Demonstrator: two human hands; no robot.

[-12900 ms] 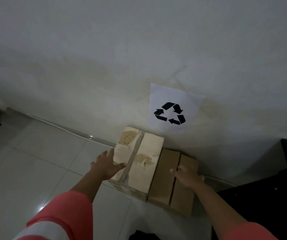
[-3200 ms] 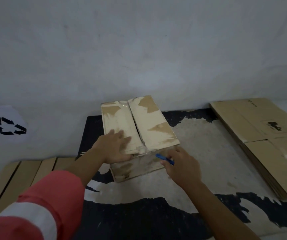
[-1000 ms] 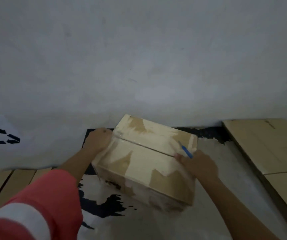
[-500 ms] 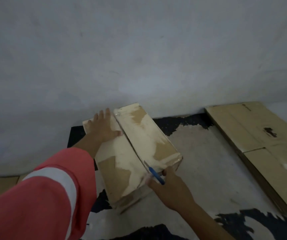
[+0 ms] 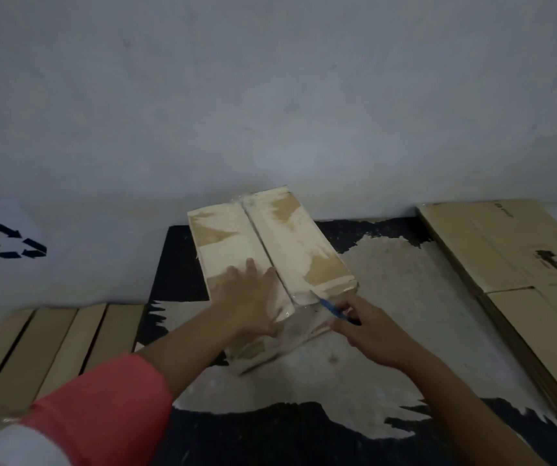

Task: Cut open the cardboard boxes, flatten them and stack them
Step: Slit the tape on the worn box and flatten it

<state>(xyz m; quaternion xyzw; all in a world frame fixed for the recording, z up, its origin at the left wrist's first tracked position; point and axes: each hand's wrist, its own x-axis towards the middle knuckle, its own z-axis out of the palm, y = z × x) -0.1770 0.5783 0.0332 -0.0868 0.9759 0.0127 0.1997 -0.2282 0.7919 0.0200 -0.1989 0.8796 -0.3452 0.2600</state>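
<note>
Head view: the taped box [image 5: 290, 243] lies mid-frame on the worn counter [image 5: 183, 264]. The left grip [image 5: 250, 297] presses its top, fingers spread. The right grip [image 5: 367, 327] pinches a blue cutter [image 5: 332, 307] at the box's near edge. This looks like the cutting step; next, the blade should slit the tape seam.

i see my left arm [image 5: 183, 348], in a coral sleeve with a white band [image 5: 102, 408], reaching forward. the left hand [image 5: 248, 299] lies palm down, fingers straight, pressing on the pale taped cardboard box [image 5: 290, 237]. my right forearm [image 5: 445, 391] is bare. the right hand [image 5: 371, 331] curls its fingers round a slim blue-handled cutter [image 5: 332, 307].
</note>
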